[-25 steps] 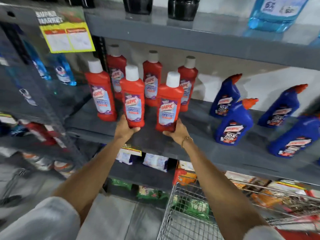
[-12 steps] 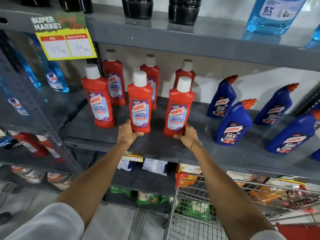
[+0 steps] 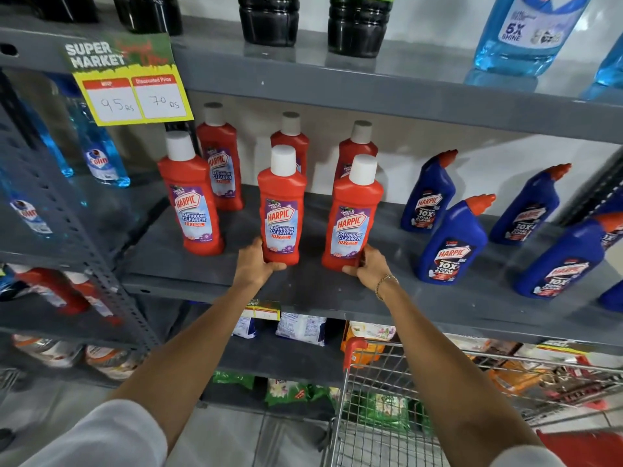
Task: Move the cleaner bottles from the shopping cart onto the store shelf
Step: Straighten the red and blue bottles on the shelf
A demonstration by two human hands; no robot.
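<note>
Left hand (image 3: 257,264) and right hand (image 3: 367,266) each clasp the base of a red bottle (image 3: 282,210), second red bottle (image 3: 352,219) at its 3 o'clock, both standing near the shelf (image 3: 320,291) front edge; a jerky release could tip either off.

- Middle red bottle (image 3: 282,210): white cap, purple Harpic label, upright on the grey shelf (image 3: 303,291) near its front edge.
- Right red bottle (image 3: 352,217): same kind, leaning slightly, just right of it on the shelf.
- Shopping cart (image 3: 438,399): wire, below the shelf.
</note>
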